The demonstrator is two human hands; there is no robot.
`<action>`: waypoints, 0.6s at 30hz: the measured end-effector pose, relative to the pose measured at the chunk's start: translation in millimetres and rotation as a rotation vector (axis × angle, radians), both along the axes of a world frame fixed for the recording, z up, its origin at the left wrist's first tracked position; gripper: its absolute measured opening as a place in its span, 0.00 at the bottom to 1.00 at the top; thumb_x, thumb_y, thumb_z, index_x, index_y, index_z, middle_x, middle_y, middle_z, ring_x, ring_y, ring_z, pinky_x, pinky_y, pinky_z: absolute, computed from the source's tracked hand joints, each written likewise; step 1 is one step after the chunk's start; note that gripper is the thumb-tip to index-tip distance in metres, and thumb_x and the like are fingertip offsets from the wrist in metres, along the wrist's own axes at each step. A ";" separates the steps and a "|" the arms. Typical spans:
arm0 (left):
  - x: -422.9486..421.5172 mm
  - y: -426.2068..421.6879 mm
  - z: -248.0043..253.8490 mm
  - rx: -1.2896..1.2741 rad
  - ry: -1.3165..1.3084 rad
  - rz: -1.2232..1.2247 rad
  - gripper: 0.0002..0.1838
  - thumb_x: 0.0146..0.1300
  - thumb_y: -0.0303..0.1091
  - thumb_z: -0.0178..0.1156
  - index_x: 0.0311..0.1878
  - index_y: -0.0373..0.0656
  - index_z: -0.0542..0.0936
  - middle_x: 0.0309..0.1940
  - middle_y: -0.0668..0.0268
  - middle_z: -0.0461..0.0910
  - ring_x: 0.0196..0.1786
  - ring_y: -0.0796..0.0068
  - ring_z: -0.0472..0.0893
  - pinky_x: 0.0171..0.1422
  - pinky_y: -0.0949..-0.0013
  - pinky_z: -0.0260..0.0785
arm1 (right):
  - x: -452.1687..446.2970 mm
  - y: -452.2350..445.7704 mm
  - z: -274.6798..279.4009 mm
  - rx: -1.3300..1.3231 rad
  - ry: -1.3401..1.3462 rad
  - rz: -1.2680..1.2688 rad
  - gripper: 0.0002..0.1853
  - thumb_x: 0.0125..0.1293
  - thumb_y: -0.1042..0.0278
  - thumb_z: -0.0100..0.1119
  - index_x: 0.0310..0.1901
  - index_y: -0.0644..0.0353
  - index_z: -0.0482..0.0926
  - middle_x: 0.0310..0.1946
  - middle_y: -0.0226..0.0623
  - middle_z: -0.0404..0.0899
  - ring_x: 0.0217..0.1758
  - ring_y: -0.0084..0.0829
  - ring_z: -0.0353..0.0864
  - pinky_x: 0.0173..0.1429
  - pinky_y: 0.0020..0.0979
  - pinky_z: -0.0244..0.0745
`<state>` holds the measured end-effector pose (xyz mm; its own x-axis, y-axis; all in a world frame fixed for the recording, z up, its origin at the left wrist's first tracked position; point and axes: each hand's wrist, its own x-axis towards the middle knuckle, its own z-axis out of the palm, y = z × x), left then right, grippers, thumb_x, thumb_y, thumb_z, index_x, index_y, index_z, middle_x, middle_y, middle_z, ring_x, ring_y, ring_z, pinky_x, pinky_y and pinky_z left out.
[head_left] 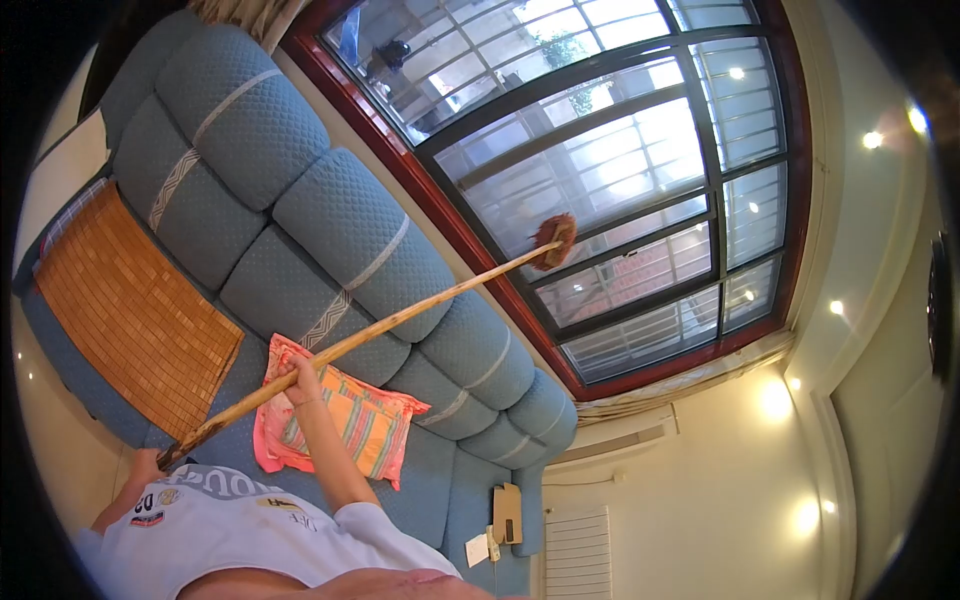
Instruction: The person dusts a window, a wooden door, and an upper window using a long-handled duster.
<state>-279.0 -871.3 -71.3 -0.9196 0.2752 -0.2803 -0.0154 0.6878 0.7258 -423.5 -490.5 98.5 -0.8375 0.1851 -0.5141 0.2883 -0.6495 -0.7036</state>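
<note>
White shirt [250,530] nearest the lens, lettering and small patches across its front. Work item: long wooden pole [400,318], running diagonally from the person's body, over the blue sofa [370,210], up to the window [620,140]. Wood yellowish-tan and slightly uneven along most of its length; lower end darker, with brown-black mottling. Far end carries a rough reddish-brown head [556,241], shaggy at the edge, seen against the lower window panes; contact with the glass cannot be told. Left hand [148,466] at the dark lower end, fingers partly hidden, seemingly closed round it. Right hand [303,385] farther up, fingers wrapped round the wood. Patterned pillow [365,420], pink-edged, lies on the sofa behind the right forearm; brown slatted mat [140,310] covers the seat to the left.
</note>
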 end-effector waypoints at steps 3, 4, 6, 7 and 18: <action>16.4 -31.7 -64.4 -0.126 0.100 -0.042 0.16 0.35 0.43 0.68 0.22 0.40 0.80 0.21 0.50 0.77 0.26 0.51 0.78 0.32 0.57 0.69 | 10.3 -21.1 -19.0 -0.082 -0.113 0.022 0.09 0.55 0.72 0.52 0.20 0.54 0.65 0.15 0.30 0.63 0.21 0.28 0.68 0.31 0.34 0.70; 21.2 -39.0 -71.0 -0.127 0.100 -0.033 0.16 0.35 0.43 0.68 0.22 0.40 0.80 0.21 0.50 0.77 0.26 0.51 0.78 0.32 0.57 0.69 | 13.7 -27.1 -25.5 -0.082 -0.112 0.031 0.09 0.55 0.72 0.52 0.20 0.54 0.65 0.15 0.30 0.63 0.21 0.28 0.68 0.31 0.34 0.70; 31.4 -51.9 -65.7 -0.172 0.184 0.062 0.15 0.40 0.45 0.66 0.23 0.41 0.81 0.19 0.50 0.76 0.24 0.51 0.77 0.29 0.55 0.68 | 19.1 -36.3 -35.6 -0.146 -0.159 -0.028 0.09 0.55 0.72 0.53 0.21 0.53 0.64 0.16 0.30 0.63 0.21 0.28 0.67 0.34 0.36 0.70; 35.2 -54.7 -69.1 -0.169 0.187 0.072 0.15 0.40 0.45 0.66 0.23 0.41 0.81 0.19 0.50 0.76 0.24 0.51 0.77 0.29 0.55 0.68 | 21.9 -39.7 -37.2 -0.160 -0.162 -0.044 0.09 0.54 0.72 0.54 0.21 0.53 0.65 0.15 0.29 0.63 0.21 0.29 0.67 0.36 0.38 0.70; 29.2 -29.9 14.0 0.019 0.190 0.207 0.20 0.38 0.48 0.68 0.20 0.38 0.77 0.20 0.47 0.75 0.25 0.49 0.77 0.31 0.55 0.68 | 12.4 -36.0 -21.2 -0.102 -0.100 0.054 0.08 0.54 0.72 0.54 0.21 0.55 0.66 0.16 0.32 0.63 0.20 0.30 0.66 0.33 0.36 0.69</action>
<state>-249.8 -901.2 -57.3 -0.9923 0.0799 -0.0945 -0.0166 0.6703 0.7419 -411.1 -526.5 77.2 -0.7888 0.0838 -0.6089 0.3900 -0.6975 -0.6011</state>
